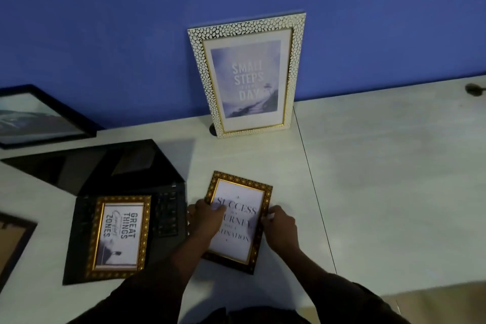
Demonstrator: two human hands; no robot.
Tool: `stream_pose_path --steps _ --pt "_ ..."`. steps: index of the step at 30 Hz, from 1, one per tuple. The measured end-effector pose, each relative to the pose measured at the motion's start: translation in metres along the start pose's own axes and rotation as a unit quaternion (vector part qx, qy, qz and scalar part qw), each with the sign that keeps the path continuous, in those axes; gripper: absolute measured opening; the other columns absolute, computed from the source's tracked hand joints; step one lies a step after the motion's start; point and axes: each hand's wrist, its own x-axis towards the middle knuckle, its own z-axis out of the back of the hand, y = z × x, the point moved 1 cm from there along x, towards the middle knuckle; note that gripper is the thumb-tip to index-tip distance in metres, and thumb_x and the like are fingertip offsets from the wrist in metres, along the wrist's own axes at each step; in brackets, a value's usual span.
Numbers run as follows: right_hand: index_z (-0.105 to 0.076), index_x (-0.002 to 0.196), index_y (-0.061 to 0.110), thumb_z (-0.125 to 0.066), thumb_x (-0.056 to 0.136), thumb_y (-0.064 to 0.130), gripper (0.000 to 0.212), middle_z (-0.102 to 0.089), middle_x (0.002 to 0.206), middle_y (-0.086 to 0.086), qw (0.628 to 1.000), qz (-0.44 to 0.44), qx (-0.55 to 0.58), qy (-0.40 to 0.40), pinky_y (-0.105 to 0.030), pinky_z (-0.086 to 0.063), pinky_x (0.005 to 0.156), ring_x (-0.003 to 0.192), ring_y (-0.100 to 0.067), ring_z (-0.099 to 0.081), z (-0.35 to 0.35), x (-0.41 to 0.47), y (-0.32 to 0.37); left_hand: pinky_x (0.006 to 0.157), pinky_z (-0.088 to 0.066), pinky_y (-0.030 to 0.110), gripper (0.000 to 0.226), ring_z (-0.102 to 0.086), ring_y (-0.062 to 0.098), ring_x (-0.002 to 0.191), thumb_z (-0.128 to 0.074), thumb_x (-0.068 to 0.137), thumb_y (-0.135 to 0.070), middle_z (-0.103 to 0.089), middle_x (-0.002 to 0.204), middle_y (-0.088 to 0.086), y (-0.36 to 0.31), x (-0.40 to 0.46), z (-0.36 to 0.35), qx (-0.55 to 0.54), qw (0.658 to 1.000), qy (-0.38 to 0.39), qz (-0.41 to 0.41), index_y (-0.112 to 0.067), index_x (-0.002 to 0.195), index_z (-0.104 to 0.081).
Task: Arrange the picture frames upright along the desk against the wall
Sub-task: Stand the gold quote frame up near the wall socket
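Observation:
A small gold-and-black frame with a "Success" print lies near the desk's front, slightly tilted. My left hand grips its left edge, thumb over the glass. My right hand grips its right edge. A larger white pebble-pattern frame reading "Small steps every day" stands upright against the blue wall. Another gold frame reading "Great things" lies flat on an open laptop.
The black laptop lies open flat at the left. A black frame leans against the wall at far left, and a dark frame lies at the left edge. A desk seam runs front to back. A small dark object sits far right.

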Motion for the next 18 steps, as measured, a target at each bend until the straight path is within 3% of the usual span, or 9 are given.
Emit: stream_pose_path --steps 4,10,15,18 --pt "-0.062 0.091 0.026 -0.058 0.091 0.031 0.007 -0.074 0.093 -0.002 0.994 -0.042 0.097 0.004 -0.04 -0.059 0.082 0.087 -0.022 -0.072 -0.002 -0.002 -0.006 0.081 -0.054 0.034 0.039 -0.065 0.031 0.099 -0.063 0.089 -0.028 -0.067 0.114 0.018 -0.003 -0.003 0.016 -0.059 0.996 0.006 -0.069 -0.006 0.122 -0.063" --pt "-0.071 0.087 0.013 -0.052 0.101 0.026 0.028 -0.076 0.09 -0.006 0.998 0.004 0.063 -0.012 -0.027 -0.052 0.067 0.08 -0.019 -0.072 0.003 -0.014 -0.005 0.074 -0.052 0.034 0.019 -0.063 0.024 0.093 -0.05 0.097 -0.017 -0.066 0.107 0.011 0.006 -0.006 0.036 -0.09 0.99 0.023 -0.106 -0.009 0.11 -0.061" --pt "-0.062 0.078 0.021 -0.05 0.102 0.036 0.031 -0.07 0.078 0.0 0.995 0.087 0.029 -0.044 -0.025 -0.043 0.061 0.074 -0.019 -0.066 0.005 -0.038 0.026 0.074 -0.052 0.034 0.011 -0.065 0.022 0.091 -0.055 0.095 -0.014 -0.069 0.101 0.006 0.041 -0.014 0.064 -0.168 0.981 -0.008 -0.1 -0.018 0.098 -0.064" --pt "-0.064 0.083 0.021 -0.049 0.103 0.036 0.029 -0.069 0.077 0.003 0.989 0.134 0.012 -0.055 -0.023 -0.04 0.057 0.07 -0.014 -0.064 -0.01 -0.059 0.053 0.077 -0.055 0.038 0.011 -0.065 0.023 0.088 -0.058 0.094 -0.012 -0.07 0.1 0.005 0.078 -0.021 0.092 -0.232 0.967 -0.005 -0.102 -0.021 0.091 -0.063"
